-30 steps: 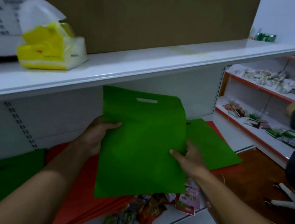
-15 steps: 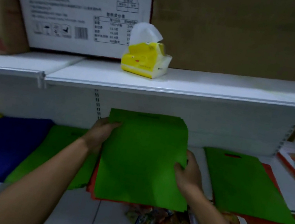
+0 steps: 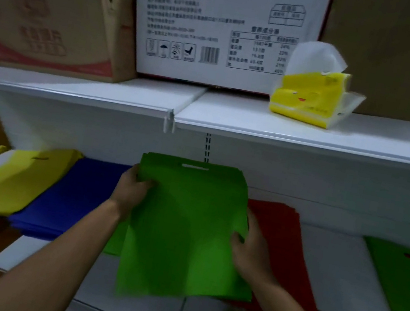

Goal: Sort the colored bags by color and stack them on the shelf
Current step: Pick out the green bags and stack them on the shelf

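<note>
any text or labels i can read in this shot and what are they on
White box: rows of print, a table with numbers and percent signs, all too blurred to quote.
Same box: a barcode and four handling symbols, one an umbrella; no readable words.
Brown box: large reddish characters, too blurred to read.
Yellow tissue pack: a small mark, no legible words.
Green bag held in left hand and right hand: no print.

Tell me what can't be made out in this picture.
Head view only:
- Green pile beneath the held green fabric bag: mostly covered.
- Red bag stack: partly covered by the right hand.
- Printed white carton: text blurred.
- Far-right green bag: cut off by the edge.
</note>
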`<state>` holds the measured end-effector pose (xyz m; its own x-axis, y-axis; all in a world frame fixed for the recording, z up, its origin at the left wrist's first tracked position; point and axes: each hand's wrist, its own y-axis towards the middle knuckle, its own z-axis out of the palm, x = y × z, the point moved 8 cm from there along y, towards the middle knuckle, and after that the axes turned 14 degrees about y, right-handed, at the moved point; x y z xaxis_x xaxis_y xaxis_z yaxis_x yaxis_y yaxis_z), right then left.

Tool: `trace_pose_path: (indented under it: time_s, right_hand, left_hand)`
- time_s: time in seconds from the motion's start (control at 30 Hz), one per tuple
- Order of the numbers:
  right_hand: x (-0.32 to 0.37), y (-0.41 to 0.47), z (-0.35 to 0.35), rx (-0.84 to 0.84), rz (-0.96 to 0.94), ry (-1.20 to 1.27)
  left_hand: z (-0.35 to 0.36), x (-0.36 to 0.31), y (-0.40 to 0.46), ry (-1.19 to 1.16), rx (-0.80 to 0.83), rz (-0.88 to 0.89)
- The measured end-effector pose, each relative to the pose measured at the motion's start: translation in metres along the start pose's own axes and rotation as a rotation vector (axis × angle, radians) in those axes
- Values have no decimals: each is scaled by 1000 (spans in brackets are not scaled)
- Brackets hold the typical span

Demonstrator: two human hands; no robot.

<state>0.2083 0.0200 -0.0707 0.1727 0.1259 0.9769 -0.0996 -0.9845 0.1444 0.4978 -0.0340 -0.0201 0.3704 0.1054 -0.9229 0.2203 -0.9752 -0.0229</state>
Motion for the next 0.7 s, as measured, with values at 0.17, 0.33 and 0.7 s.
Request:
trace_pose_path:
  time_s: [0.17, 0.33, 0.7]
  right_hand:
    - [-22, 41, 85, 29, 62, -12]
    - [-60, 67, 139, 48, 142, -21]
    - [-115, 81, 174, 155, 284, -547]
  left_hand:
    - [-43, 47, 65, 87, -36, -25]
    - [-60, 97, 130, 254, -13, -39]
    - [-18, 150, 181, 669, 116, 103]
